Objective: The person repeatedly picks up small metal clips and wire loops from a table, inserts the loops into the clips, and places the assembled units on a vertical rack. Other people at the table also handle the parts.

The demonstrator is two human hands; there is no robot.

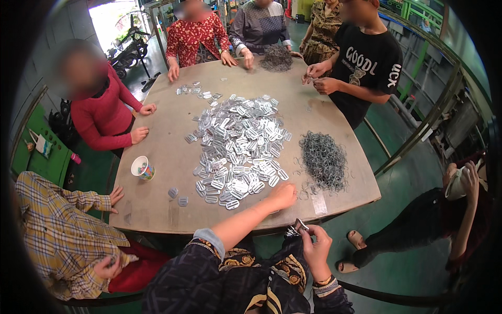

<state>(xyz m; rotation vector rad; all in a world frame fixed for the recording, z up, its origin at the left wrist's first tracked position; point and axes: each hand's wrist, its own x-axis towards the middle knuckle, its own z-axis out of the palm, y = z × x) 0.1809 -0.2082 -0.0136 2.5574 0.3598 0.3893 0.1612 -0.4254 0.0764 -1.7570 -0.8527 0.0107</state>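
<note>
A large heap of flat silver slotted buckles (238, 141) covers the middle of the table. To its right lies a tangled pile of thin dark wire hooks or rings (324, 161). My left hand (283, 197) rests low over the table between the two piles, its fingers curled; whatever they hold is hidden. Just off the table's near edge, my right hand (317, 246) pinches a small cluster of shiny metal pieces (297, 228) between thumb and fingers. Their exact kind is too small to tell.
The brown table (162, 131) carries a paper cup (143, 168) at left, two loose buckles (178, 197), and another wire heap (277, 57) at the far side. Several people stand around it, hands on or over its edges. Another person (418, 225) is at right.
</note>
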